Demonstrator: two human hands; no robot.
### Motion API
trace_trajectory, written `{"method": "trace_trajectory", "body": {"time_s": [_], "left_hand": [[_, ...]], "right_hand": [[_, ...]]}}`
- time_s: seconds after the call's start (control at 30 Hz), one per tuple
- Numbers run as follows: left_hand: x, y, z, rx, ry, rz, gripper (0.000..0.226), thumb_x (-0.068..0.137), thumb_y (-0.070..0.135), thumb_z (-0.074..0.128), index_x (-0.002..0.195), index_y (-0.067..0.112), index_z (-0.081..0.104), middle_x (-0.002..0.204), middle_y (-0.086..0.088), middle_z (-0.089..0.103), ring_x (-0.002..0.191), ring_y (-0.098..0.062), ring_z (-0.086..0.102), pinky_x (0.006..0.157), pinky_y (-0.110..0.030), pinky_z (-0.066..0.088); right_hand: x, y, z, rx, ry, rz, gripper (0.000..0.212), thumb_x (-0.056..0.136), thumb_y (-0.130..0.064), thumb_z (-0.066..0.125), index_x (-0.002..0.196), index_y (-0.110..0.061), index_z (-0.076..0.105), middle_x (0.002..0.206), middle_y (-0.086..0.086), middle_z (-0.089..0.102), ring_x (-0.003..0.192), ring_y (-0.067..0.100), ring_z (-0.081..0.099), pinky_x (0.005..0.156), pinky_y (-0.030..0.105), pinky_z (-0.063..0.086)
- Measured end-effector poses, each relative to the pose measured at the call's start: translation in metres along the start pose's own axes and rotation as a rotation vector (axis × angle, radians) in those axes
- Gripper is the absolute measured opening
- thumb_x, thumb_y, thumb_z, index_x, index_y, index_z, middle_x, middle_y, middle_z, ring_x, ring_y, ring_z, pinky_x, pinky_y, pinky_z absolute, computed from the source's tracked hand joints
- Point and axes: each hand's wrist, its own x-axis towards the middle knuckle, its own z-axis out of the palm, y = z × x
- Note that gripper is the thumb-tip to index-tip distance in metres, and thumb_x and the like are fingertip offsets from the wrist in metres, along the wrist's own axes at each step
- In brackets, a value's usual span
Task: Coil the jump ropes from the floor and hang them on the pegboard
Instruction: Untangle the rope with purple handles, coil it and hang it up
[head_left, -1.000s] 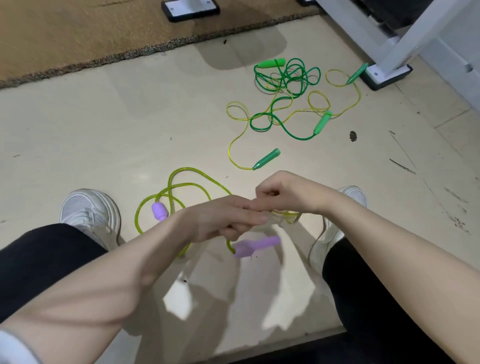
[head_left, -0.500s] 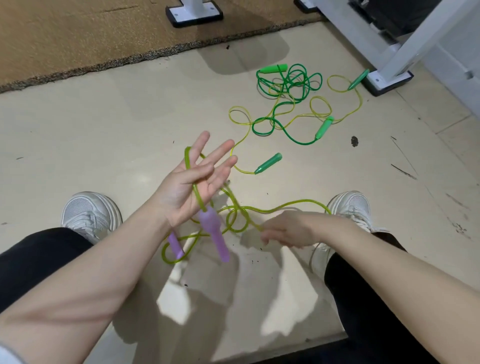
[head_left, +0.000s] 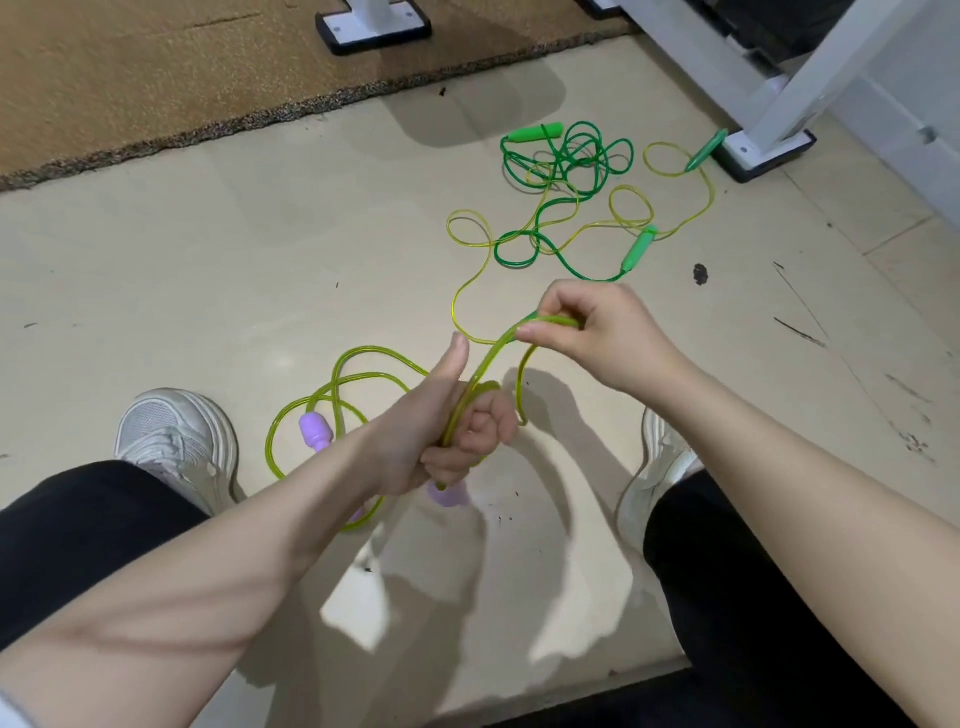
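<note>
Since the earlier frame the left hand (head_left: 441, 431) has closed from spread fingers into a fist clamped on the rope (head_left: 363, 374), thumb up, while the right hand (head_left: 587, 332) has risen and pinches a loop above it. Slack could snag on the near shoe or, apparently, slip off the fist, spilling the coil. Rope's taut span runs diagonally from fist to pinch; one purple handle (head_left: 314, 431) lies on the floor, the other hangs below the fist.

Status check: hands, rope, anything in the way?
Left hand fisted on yellow-green rope, thumb up. Right hand pinching a loop of it. Rope partly on floor. Two green-handled ropes tangled beyond, untouched.
</note>
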Motion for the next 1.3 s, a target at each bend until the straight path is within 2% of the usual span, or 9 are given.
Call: {"method": "trace_trajectory", "body": {"time_s": [0.13,0.33,0.47,0.57,0.77,0.87,0.97,1.13,1.3], "left_hand": [[-0.005,0.016,0.012,-0.23,-0.189,0.175,0.052,0.083,0.06,0.045,0.101,0.019,0.07,0.057,0.001,0.055,0.024,0.005,0.028,0.032,-0.005,0.025],[0.009,0.007,-0.019,-0.556,0.441,0.297,0.044,0.096,0.039,0.038,0.132,0.014,0.041,0.111,-0.013,0.066,0.063,-0.018,0.069,0.048,-0.022,0.055],[0.017,-0.011,-0.035,-0.454,0.644,0.22,0.027,0.097,0.04,0.039,0.099,0.014,0.047,0.13,-0.01,0.053,0.11,-0.022,0.058,0.079,-0.039,0.056],[0.02,-0.023,-0.026,-0.056,0.644,0.192,0.035,0.098,0.041,0.035,0.114,0.014,0.048,0.114,0.002,0.061,0.085,-0.008,0.066,0.079,-0.03,0.052],[0.005,-0.022,0.007,0.209,0.208,0.167,0.061,0.09,0.058,0.029,0.076,0.007,0.061,0.039,0.003,0.043,0.032,-0.013,0.026,0.04,-0.021,0.021],[-0.003,-0.008,0.017,0.106,-0.124,0.263,0.03,0.076,0.041,0.058,0.068,0.012,0.064,0.033,0.007,0.034,0.035,-0.009,0.024,0.047,-0.022,0.029],[-0.008,0.008,0.026,-0.165,-0.32,0.401,0.034,0.075,0.036,0.068,0.1,0.013,0.072,0.05,0.006,0.057,0.04,-0.001,0.048,0.059,-0.018,0.045],[-0.001,0.032,-0.007,-0.395,0.281,0.453,0.063,0.069,0.038,0.075,0.122,0.012,0.053,0.113,0.0,0.067,0.063,-0.011,0.07,0.044,-0.011,0.048],[-0.003,0.013,-0.057,-0.196,0.695,0.328,0.037,0.096,0.029,0.045,0.124,0.005,0.041,0.129,-0.003,0.055,0.089,-0.013,0.067,0.072,-0.018,0.056]], "right_hand": [[-0.017,0.018,0.023,0.09,-0.275,0.247,0.044,0.081,-0.051,0.05,0.067,-0.011,0.061,0.052,-0.009,0.048,0.044,0.002,0.04,0.049,0.018,0.034],[-0.04,0.002,0.041,-0.032,-0.95,0.539,0.027,0.097,-0.035,0.041,0.117,-0.018,0.04,0.092,0.012,0.059,0.056,0.022,0.059,0.054,0.029,0.05],[-0.037,-0.021,0.035,-0.297,-1.147,0.336,0.039,0.089,-0.029,0.059,0.124,-0.021,0.043,0.088,0.004,0.063,0.054,0.011,0.059,0.067,0.03,0.049],[-0.031,-0.043,0.021,-0.173,-1.038,0.064,0.008,0.089,-0.023,0.061,0.092,-0.03,0.063,0.055,-0.012,0.055,0.054,0.007,0.055,0.061,0.019,0.045],[-0.007,-0.005,0.005,-0.148,-0.085,0.066,0.032,0.079,-0.032,0.071,0.064,-0.006,0.06,0.046,-0.007,0.039,0.046,0.001,0.042,0.047,0.017,0.028],[-0.009,0.019,0.005,-0.055,-0.078,0.188,0.044,0.08,-0.039,0.069,0.059,-0.006,0.049,0.053,-0.004,0.038,0.044,0.001,0.04,0.052,0.021,0.027],[-0.023,0.026,0.023,0.229,-0.326,0.239,0.048,0.094,-0.041,0.045,0.068,-0.002,0.056,0.059,0.002,0.051,0.053,0.004,0.047,0.062,0.021,0.036],[-0.049,0.037,0.047,0.277,-0.748,0.466,0.053,0.098,-0.047,0.026,0.079,-0.006,0.054,0.054,0.007,0.053,0.045,0.017,0.047,0.055,0.027,0.044],[-0.047,-0.003,0.025,-0.035,-1.104,0.28,0.02,0.093,-0.024,0.052,0.11,-0.017,0.059,0.07,0.005,0.054,0.035,0.005,0.044,0.049,0.024,0.046]]}}
